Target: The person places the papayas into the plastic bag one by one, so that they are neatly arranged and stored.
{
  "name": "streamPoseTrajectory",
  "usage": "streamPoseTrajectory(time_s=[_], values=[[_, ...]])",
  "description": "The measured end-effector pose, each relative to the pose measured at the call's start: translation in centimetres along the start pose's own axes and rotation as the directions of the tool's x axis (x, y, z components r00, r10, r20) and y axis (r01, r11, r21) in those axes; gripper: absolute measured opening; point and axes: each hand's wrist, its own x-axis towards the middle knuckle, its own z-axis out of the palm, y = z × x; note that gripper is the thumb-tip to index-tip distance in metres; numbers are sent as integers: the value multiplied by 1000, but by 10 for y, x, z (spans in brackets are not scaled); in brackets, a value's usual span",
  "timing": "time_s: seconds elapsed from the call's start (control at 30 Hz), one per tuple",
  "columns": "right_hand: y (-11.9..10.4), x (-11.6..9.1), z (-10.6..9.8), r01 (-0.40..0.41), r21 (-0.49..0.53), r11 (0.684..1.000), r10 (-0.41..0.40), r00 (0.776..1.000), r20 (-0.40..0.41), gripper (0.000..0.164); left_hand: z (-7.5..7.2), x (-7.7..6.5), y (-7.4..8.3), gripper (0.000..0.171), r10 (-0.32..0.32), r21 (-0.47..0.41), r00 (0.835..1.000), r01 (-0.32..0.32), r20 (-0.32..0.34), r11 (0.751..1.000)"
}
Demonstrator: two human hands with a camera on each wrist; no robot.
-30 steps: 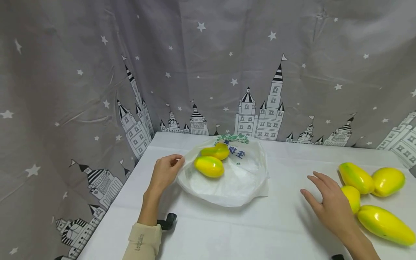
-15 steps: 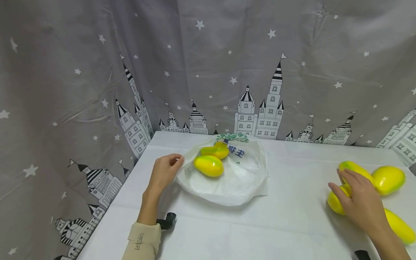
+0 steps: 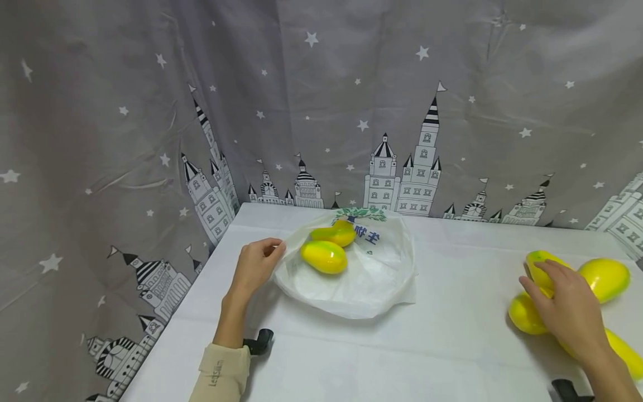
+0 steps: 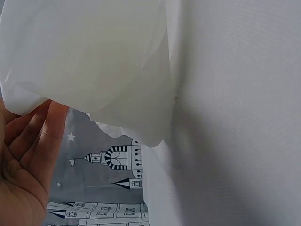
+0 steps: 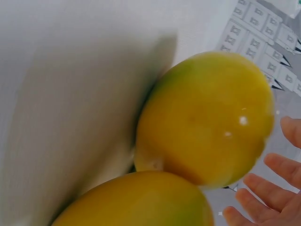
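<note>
My left hand (image 3: 253,268) pinches the left rim of a white translucent plastic bag (image 3: 372,287). The left wrist view shows the bag's edge (image 4: 94,61) at the fingertips, the thumb partly hidden. Two yellow-green mangoes, one plump (image 3: 324,258) and one curved (image 3: 336,233), lie inside the bag. To the right, my right hand (image 3: 572,307) hovers over a cluster of mangoes with fingers spread. Nearest it is a rounded mango (image 3: 524,315). In the right wrist view the fingers (image 5: 273,193) are extended beside a large mango (image 5: 207,117); I cannot tell whether they touch it.
Another mango (image 3: 542,268) lies behind the hand, one (image 3: 605,279) at the far right, and a long one (image 3: 625,354) is partly covered by the arm. A white cloth (image 3: 402,357) covers the table. A grey castle-print curtain (image 3: 321,100) hangs at the back and left.
My right hand has moved right, from beside the cluster to above the mangoes, and shifts only slightly in the last half second. The left hand and the bag stay put.
</note>
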Motion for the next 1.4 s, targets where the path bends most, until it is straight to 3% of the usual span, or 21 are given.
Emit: streamPoseTrajectory(time_s=[0.47, 0.8, 1.1, 1.4], values=[[23, 19, 0, -84, -100, 992, 92, 992, 85, 52, -1, -1, 3, 28, -2, 1, 1000, 2, 3, 1000], [37, 24, 2, -131, -118, 984, 149, 977, 153, 65, 1, 0, 2, 29, -6, 11, 1000, 6, 12, 1000], [42, 34, 5, -227, -152, 962, 254, 949, 189, 74, 1, 0, 1, 29, -7, 13, 1000, 7, 14, 1000], [44, 40, 6, -265, -160, 951, 298, 922, 245, 80, 2, 0, 0, 29, -14, 18, 1000, 14, 14, 1000]])
